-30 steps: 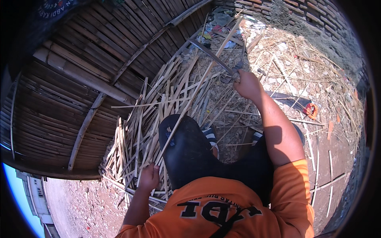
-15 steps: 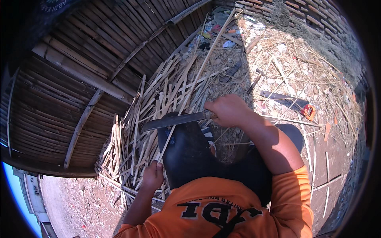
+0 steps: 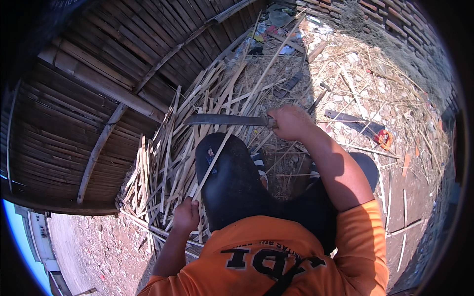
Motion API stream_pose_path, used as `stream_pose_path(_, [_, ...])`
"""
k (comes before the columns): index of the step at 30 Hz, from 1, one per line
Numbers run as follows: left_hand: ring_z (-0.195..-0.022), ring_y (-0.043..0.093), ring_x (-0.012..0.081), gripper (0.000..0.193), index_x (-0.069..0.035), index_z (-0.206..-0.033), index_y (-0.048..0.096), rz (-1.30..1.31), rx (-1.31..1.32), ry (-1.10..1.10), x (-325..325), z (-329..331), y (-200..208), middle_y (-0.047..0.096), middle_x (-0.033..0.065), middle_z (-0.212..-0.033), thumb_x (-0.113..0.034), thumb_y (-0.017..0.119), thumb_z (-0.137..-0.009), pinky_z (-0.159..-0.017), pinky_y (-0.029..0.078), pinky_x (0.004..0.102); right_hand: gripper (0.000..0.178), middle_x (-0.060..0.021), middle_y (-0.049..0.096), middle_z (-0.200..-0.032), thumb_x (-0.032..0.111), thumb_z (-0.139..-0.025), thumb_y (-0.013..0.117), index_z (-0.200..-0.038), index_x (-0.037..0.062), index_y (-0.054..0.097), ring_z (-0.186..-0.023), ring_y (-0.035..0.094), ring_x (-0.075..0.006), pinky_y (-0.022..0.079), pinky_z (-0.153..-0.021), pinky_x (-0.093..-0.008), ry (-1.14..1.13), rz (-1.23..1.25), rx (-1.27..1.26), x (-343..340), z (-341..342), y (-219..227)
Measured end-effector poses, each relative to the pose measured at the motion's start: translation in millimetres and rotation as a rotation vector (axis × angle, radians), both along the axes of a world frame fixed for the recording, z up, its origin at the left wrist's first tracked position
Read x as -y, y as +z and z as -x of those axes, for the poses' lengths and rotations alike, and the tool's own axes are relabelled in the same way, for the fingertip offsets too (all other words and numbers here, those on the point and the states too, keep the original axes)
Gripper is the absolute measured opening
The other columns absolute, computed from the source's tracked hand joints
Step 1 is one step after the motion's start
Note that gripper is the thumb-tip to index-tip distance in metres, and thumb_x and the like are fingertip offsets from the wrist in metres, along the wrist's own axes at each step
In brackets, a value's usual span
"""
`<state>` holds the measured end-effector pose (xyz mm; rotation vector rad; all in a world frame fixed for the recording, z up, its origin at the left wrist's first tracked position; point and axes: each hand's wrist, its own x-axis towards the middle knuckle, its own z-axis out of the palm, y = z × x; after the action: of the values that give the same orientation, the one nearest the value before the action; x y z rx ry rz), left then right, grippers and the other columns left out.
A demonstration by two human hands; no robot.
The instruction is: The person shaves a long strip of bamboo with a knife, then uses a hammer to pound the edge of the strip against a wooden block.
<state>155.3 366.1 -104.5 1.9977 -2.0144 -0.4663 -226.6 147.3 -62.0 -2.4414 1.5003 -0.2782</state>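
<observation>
My right hand (image 3: pixel 291 122) is closed around the handle of a machete (image 3: pixel 219 120). The dark blade points left, beyond my bent left knee, and lies across a long, thin bamboo strip (image 3: pixel 216 156). Down at the left of my thigh, my left hand (image 3: pixel 186 215) grips the near end of that strip, thumb on top. From there the strip slants up over the knee of my dark trousers (image 3: pixel 229 182) and on toward the far wall. Whether the blade touches the strip, I cannot tell.
A pile of split bamboo strips (image 3: pixel 168 163) lies at my left, beside a slatted bamboo wall (image 3: pixel 74 153). On the right, a handsaw (image 3: pixel 355 124) with an orange handle rests on shavings. Another dark tool (image 3: pixel 289 85) lies ahead. A brick wall (image 3: pixel 395 24) stands at the far right.
My right hand has carried the machete farther from my body along the strip, past the knee and slightly right. The left hand keeps its hold, barely shifted.
</observation>
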Motion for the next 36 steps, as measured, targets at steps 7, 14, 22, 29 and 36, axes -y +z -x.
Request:
stream_pose_path(7, [-0.068,0.059,0.0513,0.03,0.0,-0.088,0.053,0.008,-0.047,-0.02,-4,-13,1,0.058,0.0278,-0.068,-0.025,0.047,-0.104,-0.062,0.045,0.0562,0.028,-0.0157,0.071,-0.09,0.021,-0.082,0.068,-0.108,0.01,0.065,-0.089,0.07,-0.0379,0.056,-0.079,-0.0512,-0.027,-0.043,0.009,-6,-7,18])
stream_pose_path(14, [-0.067,0.057,0.0521,0.034,0.001,-0.083,0.052,-0.046,-0.165,-0.016,0,0,0,0.055,0.0278,-0.067,-0.025,0.046,-0.105,-0.06,0.042,0.0548,0.035,-0.0152,0.07,-0.084,0.036,-0.084,0.074,-0.106,0.0105,0.063,-0.086,0.069,-0.0394,0.054,-0.075,-0.0517,0.213,0.045,0.018,-28,-15,18])
stream_pose_path(22, [-0.068,0.058,0.051,0.036,-0.001,-0.084,0.053,-0.034,-0.164,-0.031,5,-3,10,0.056,0.0274,-0.067,-0.029,0.046,-0.105,-0.061,0.043,0.0548,0.041,-0.0184,0.07,-0.083,0.036,-0.082,0.078,-0.109,0.0096,0.063,-0.083,0.068,-0.0409,0.053,-0.073,-0.0515,-0.023,0.061,0.046,-11,17,34])
stream_pose_path(29, [-0.072,0.061,0.0506,0.035,0.0,-0.089,0.054,-0.071,-0.203,-0.049,3,-6,9,0.059,0.0266,-0.07,-0.029,0.045,-0.106,-0.064,0.045,0.0552,0.037,-0.0185,0.068,-0.081,0.021,-0.077,0.074,-0.11,0.0097,0.063,-0.082,0.067,-0.0413,0.052,-0.073,-0.0519,0.093,0.019,-0.071,-36,-12,39])
stream_pose_path(36, [-0.072,0.06,0.0509,0.034,0.001,-0.088,0.052,-0.052,-0.231,-0.076,2,-8,13,0.059,0.0265,-0.07,-0.028,0.045,-0.106,-0.063,0.044,0.0556,0.028,-0.0157,0.07,-0.086,0.028,-0.085,0.07,-0.107,0.0104,0.063,-0.088,0.069,-0.0383,0.055,-0.077,-0.0504,0.021,0.107,-0.084,-41,-3,65])
